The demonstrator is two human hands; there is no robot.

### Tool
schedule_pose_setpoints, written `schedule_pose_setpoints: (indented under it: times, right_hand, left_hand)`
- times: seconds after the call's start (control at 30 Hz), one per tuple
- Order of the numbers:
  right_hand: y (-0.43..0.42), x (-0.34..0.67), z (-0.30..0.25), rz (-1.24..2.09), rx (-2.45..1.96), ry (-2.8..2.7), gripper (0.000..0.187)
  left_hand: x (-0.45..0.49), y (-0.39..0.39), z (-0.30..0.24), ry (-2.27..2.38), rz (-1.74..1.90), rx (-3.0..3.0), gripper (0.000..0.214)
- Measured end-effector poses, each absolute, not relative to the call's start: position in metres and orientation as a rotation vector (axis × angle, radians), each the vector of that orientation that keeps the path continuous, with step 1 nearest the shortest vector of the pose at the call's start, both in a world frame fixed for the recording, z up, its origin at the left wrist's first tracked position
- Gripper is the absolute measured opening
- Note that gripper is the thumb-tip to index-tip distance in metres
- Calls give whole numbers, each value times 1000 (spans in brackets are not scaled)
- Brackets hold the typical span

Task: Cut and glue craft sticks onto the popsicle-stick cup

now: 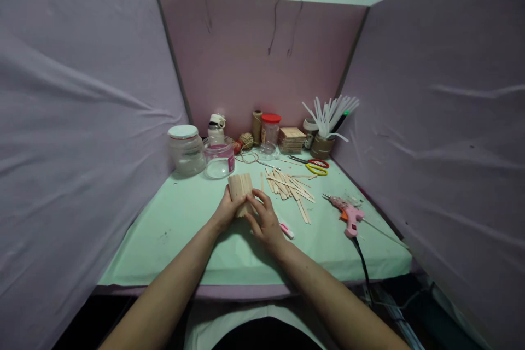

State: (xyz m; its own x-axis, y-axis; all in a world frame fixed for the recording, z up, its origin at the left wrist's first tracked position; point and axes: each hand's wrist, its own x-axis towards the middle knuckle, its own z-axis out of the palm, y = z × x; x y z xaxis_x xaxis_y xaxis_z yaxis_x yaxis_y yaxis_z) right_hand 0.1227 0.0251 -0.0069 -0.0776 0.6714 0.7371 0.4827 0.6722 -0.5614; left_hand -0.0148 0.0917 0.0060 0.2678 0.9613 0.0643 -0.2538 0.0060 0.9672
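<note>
Above the front middle of the table, my left hand (225,211) grips a piece made of pale wooden craft sticks (240,185) set side by side, thumb across its face. From the right, my right hand (264,220) closes on the same piece, fingertips at its lower right edge. The piece stands tilted up, and its back is hidden. A pink and white craft knife (287,230) lies beside my right hand, partly covered by it. Just beyond is a loose pile of craft sticks (289,185).
A pink glue gun (350,216) with a trailing cord lies at the right. Scissors (316,166) rest behind the pile. Along the back stand a lidded jar (184,150), an open tub (219,158), a red-lidded jar (269,134), stacked wooden squares (291,140) and a pot of white glue sticks (323,146).
</note>
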Motion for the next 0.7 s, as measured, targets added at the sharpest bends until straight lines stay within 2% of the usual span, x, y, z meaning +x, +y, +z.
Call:
schedule_pose_setpoints:
  times: [0.23, 0.5, 0.7]
  right_hand:
    - [24, 124, -8, 218, -960, -1703, 56]
    - [24, 126, -8, 221, -973, -1705, 53]
    - [24, 126, -8, 144, -900, -1721, 66]
  left_hand:
    - [-15, 89, 12, 864, 1129, 1153, 68]
    - [-14, 89, 11, 866, 1072, 1121, 71]
    - [-15, 88, 13, 824, 1005, 1135, 72]
